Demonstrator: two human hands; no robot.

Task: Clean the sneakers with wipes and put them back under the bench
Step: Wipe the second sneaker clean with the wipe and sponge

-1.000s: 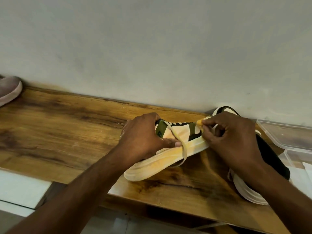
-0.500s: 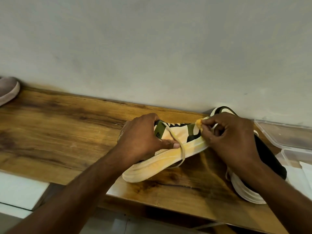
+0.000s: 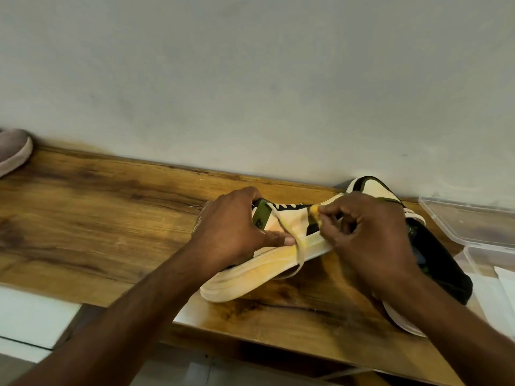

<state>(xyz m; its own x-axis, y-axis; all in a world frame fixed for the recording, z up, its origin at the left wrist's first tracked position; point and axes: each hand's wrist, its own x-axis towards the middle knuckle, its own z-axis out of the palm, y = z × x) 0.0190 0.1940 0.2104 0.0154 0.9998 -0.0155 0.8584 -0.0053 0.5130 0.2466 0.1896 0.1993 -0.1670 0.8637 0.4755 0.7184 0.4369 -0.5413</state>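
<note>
A cream, green and black sneaker [image 3: 259, 271] lies tilted on its side on the wooden bench [image 3: 97, 218], its yellow-stained sole edge toward me and a loose lace across it. My left hand [image 3: 231, 232] grips its upper, thumb pressed on the side. My right hand [image 3: 365, 238] pinches a small yellowed wipe [image 3: 315, 210] against the sneaker's side. The second sneaker [image 3: 440, 263], black inside with a white sole, lies behind my right hand and is partly hidden by it.
A clear plastic container [image 3: 473, 221] with its lid and white wipes [image 3: 501, 291] sits at the right edge. A pinkish shoe [image 3: 12, 151] rests at the bench's far left. A grey wall runs just behind the bench. White floor tiles [image 3: 30, 316] show below left.
My right hand with the wipe has shifted slightly along the sneaker's side. The left hand keeps its grip and the sneaker has barely moved.
</note>
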